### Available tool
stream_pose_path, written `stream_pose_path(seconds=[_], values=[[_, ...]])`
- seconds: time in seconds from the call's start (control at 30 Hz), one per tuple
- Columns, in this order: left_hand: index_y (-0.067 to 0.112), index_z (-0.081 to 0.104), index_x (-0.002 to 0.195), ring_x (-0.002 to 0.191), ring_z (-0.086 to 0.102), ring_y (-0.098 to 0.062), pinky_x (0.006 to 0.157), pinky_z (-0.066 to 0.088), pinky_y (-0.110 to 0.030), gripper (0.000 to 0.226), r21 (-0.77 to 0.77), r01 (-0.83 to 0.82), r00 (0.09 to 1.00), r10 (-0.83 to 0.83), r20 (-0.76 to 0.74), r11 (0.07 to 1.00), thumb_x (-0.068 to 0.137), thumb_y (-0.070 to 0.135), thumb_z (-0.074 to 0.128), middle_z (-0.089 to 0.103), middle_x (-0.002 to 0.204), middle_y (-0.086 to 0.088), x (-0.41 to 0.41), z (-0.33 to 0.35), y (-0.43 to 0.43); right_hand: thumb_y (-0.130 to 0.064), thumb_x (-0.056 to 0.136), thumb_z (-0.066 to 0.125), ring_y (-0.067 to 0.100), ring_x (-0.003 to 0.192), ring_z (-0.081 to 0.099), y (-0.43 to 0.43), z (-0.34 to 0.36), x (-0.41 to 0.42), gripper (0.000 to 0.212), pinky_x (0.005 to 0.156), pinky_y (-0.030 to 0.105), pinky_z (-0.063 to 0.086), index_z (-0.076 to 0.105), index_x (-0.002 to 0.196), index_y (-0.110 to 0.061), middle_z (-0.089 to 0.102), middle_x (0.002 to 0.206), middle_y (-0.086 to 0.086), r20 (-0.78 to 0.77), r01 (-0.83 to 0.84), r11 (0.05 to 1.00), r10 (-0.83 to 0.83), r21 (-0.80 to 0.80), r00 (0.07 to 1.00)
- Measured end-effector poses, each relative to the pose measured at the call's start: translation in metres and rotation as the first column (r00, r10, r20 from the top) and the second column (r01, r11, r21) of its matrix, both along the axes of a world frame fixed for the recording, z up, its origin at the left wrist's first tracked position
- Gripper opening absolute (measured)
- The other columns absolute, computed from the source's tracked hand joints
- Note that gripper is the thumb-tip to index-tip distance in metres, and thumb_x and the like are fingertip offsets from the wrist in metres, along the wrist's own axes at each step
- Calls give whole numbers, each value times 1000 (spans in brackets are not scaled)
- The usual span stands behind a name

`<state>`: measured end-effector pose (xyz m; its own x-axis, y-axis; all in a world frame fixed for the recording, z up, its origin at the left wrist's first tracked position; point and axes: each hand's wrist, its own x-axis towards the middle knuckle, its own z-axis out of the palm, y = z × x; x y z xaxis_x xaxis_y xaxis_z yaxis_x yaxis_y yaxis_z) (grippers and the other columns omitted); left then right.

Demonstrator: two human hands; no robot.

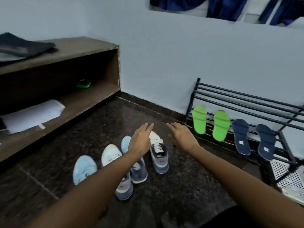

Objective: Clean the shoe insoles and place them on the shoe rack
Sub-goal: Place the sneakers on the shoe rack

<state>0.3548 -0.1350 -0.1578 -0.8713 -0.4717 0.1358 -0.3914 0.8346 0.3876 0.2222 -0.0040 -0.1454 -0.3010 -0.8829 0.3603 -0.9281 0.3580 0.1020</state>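
Green insoles (199, 119) lean on rack (246, 102), right of straight fingers (174, 126).

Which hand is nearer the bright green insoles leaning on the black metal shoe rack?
Right. The right hand is open just left of the bright green insoles; the left hand is farther left, over the white-toed grey sneaker.

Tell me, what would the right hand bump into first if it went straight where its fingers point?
Likely the wall's dark skirting, past bare floor; the right hand points away from the shoe rack. Depth is hard to judge.
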Motion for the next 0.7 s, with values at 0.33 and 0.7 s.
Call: stream_pose_path(seconds=[0.33,0.7], values=[[21,7,153,146,15,-21,116,14,-29,64,5,-177,971,174,162,984,98,11,40,13,160,-6,109,-80,-66,-8,46,87,33,63,64,-78,-101,102,60,49,34,51,67,102,1,66,76,17,186,-90,985,62,149,981],[17,-2,153,146,15,-24,115,16,-33,65,76,-272,883,217,416,959,101,22,37,8,160,-9,171,-174,-60,-2,83,56,35,112,53,-77,-190,111,56,91,36,42,37,136,1,49,127,21,409,-2,932,-157,363,899]])
